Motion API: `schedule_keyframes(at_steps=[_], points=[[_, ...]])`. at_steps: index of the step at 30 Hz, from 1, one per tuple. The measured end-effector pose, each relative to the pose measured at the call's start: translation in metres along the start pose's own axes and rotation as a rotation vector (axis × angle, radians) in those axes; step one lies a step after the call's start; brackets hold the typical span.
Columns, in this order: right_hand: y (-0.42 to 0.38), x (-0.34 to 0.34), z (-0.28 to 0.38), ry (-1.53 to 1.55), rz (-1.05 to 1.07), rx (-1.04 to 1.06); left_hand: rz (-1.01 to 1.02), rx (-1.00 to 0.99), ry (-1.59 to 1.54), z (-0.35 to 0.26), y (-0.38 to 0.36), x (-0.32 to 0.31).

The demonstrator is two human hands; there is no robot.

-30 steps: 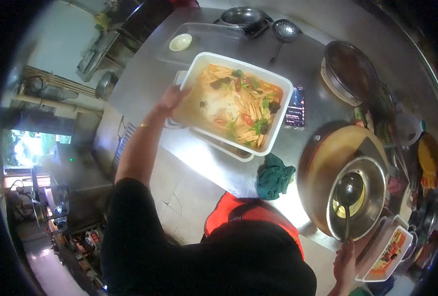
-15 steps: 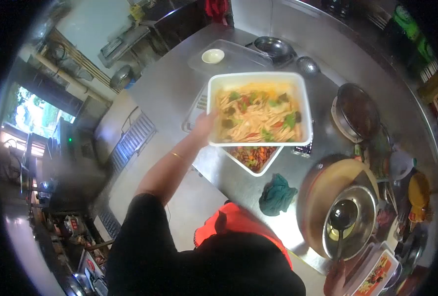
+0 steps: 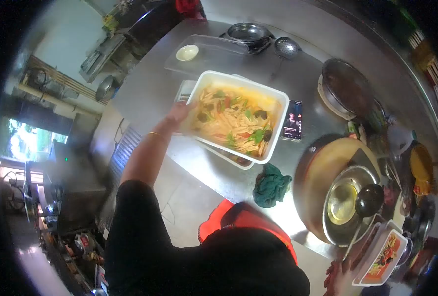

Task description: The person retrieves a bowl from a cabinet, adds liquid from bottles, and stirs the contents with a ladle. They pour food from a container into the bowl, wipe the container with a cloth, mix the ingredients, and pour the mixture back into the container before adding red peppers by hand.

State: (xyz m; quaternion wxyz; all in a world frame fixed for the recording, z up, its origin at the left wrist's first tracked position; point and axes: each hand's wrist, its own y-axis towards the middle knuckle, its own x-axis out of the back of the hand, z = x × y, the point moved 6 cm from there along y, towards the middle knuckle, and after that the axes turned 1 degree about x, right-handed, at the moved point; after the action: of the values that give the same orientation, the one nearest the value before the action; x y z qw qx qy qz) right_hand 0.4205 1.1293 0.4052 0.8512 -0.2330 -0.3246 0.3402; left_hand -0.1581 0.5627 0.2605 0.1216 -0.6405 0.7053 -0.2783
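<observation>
My left hand [image 3: 179,113] grips the left rim of a white tub [image 3: 281,128] filled with pale strips, green leaves, red pepper pieces and dark fungus. The tub is turned at an angle above a second white tray [image 3: 244,166], covering nearly all of it. At the lower right, my right hand [image 3: 333,277] is closed on the handle of a ladle [image 3: 369,200]. The dark ladle head hangs over the right side of a metal bowl [image 3: 330,228] with yellowish liquid inside. That bowl sits on a round wooden board [image 3: 307,185].
A crumpled green cloth [image 3: 271,186] and a lit phone [image 3: 292,121] lie on the steel table [image 3: 150,93]. Toward the back stand a small pale bowl [image 3: 187,53], a pan [image 3: 248,33] and a skimmer [image 3: 287,48]. A dark pot [image 3: 348,86] and a food box [image 3: 384,259] are at right.
The tub has shifted left in view and rotated clockwise, now hiding most of the tray beneath. The ladle head has moved right, from the bowl's middle to its right rim.
</observation>
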Motion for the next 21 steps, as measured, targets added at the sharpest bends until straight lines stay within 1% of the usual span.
schedule_keyframes(at_steps=[1, 3, 4, 6, 7, 8, 9, 10, 13, 16, 17, 19, 20, 21], points=[[-0.005, -0.003, 0.005, -0.017, -0.006, -0.003, 0.000, 0.020, 0.038, 0.008, 0.017, 0.002], [-0.016, -0.015, 0.022, -0.047, -0.017, -0.012, -0.003, -0.052, 0.028, -0.016, -0.002, -0.008], [-0.012, -0.019, 0.020, -0.012, -0.031, 0.090, 0.001, -0.084, 0.028, -0.027, -0.012, -0.015], [-0.013, -0.026, 0.025, 0.000, -0.002, 0.092, 0.132, -0.064, 0.017, -0.028, -0.005, -0.017], [-0.013, -0.026, 0.027, 0.003, 0.005, 0.089, 0.119, -0.054, 0.038, -0.038, -0.019, -0.023], [-0.008, -0.025, 0.025, 0.026, 0.003, 0.142, 0.106, -0.044, 0.059, -0.048, -0.031, -0.028], [-0.002, -0.025, 0.023, 0.049, 0.004, 0.200, 0.132, -0.002, 0.031, -0.027, -0.005, -0.012], [0.000, -0.024, 0.021, 0.081, -0.026, 0.169, 0.151, 0.039, 0.003, -0.008, 0.020, 0.000], [0.007, -0.024, 0.022, 0.121, -0.026, 0.169, 0.193, 0.025, -0.011, -0.020, -0.008, -0.014], [0.008, -0.020, 0.016, 0.165, -0.020, 0.238, 0.357, -0.167, -0.055, -0.009, -0.016, -0.006], [0.008, -0.019, 0.017, 0.165, -0.017, 0.260, 0.308, -0.109, -0.107, -0.013, -0.033, -0.012], [0.011, -0.018, 0.009, 0.178, -0.029, 0.243, 0.207, 0.001, -0.212, -0.036, -0.087, -0.032], [0.013, -0.017, 0.005, 0.186, -0.036, 0.236, 0.211, -0.078, -0.288, -0.039, -0.097, -0.034], [0.013, -0.017, 0.004, 0.210, -0.027, 0.237, 0.160, -0.112, -0.296, -0.041, -0.107, -0.032]])
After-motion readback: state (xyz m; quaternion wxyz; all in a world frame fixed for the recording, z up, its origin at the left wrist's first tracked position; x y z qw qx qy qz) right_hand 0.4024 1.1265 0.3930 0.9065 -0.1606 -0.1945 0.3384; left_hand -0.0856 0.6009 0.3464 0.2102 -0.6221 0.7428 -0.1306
